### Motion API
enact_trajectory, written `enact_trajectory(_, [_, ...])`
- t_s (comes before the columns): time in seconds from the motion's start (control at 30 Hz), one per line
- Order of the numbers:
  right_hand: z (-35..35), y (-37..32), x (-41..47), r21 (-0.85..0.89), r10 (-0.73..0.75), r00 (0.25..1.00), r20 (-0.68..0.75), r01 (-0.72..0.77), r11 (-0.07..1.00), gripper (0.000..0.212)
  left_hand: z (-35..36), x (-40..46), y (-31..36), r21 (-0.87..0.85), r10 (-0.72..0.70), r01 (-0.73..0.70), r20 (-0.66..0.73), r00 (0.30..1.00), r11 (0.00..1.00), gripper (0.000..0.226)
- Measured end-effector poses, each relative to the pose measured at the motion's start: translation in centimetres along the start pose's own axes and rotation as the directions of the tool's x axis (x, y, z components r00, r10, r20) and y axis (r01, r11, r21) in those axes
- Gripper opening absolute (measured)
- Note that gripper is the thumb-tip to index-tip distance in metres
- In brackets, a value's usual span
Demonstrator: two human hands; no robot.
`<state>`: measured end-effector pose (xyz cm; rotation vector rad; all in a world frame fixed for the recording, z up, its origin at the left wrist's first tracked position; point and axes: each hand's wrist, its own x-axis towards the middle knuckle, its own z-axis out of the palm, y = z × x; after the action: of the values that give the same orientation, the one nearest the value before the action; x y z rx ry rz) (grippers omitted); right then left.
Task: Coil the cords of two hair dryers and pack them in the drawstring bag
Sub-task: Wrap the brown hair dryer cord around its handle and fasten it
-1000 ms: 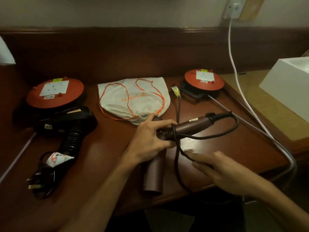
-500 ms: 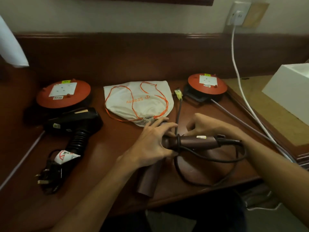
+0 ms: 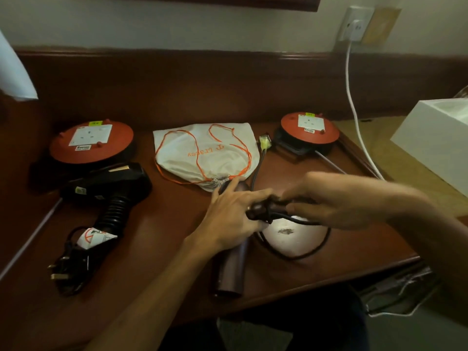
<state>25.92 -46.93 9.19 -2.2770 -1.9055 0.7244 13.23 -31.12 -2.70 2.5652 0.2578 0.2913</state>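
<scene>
1. Nearest me, the brown hair dryer lies with its barrel mouth at the desk's front edge. My left hand is clenched round the joint of barrel and handle, pinning it down.
2. Just right of that, my right hand pinches the dark cord against the handle; a loose loop sags onto the desk beneath it (the wrap is only part done, I judge).
3. The cord looks rubbery and springy, so it will likely uncoil unless each turn is held tight at the handle. The dryer seems rigid, smooth and a little slippery, best gripped at that joint.
4. Toward the left edge, the black hair dryer lies with its cord bundled by its plug.
5. Farther back, mid-desk, the drawstring bag lies flat, soft, its mouth cinched, touching the brown dryer's rear.
6. At the back, an orange cable reel sits at each side.
</scene>
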Motion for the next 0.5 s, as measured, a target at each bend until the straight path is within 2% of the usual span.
enact_trajectory(0.07, [2.0, -1.0, -2.4, 0.016, 0.007, 1.000, -0.025, -0.007, 1.000, 0.017, 0.3, 0.0, -0.8, -0.077, -0.011, 0.004, -0.095, 0.995, 0.997, 0.063])
enact_trajectory(0.2, [6.2, -3.6, -5.7, -0.002, 0.090, 0.971, 0.222, -0.092, 0.996, 0.034, 0.3, 0.3, -1.8, -0.378, -0.089, -0.001, -0.218, 0.972, 0.926, 0.063])
enact_trajectory(0.27, [8.1, -3.2, -5.4, -0.017, 0.162, 0.971, 0.175, -0.161, 0.987, 0.035, -0.1, 0.3, -2.2, -0.417, -0.088, -0.011, -0.219, 0.972, 0.909, 0.061])
enact_trajectory(0.33, [10.4, -0.8, -4.7, 0.010, 0.194, 0.979, 0.060, -0.195, 0.981, 0.035, -0.4, 0.0, -2.2, -0.431, -0.094, -0.009, -0.218, 0.971, 0.902, 0.061])
enact_trajectory(0.4, [11.7, 2.1, -3.7, 0.094, 0.239, 0.970, -0.045, -0.234, 0.968, 0.032, -0.4, -0.2, -1.9, -0.450, -0.088, -0.023, -0.224, 0.971, 0.893, 0.061])
enact_trajectory(0.5, [11.2, 5.0, -2.4, 0.219, 0.235, 0.968, -0.086, -0.212, 0.952, 0.030, -0.3, -0.3, -2.0, -0.461, -0.094, -0.026, -0.234, 0.968, 0.887, 0.063])
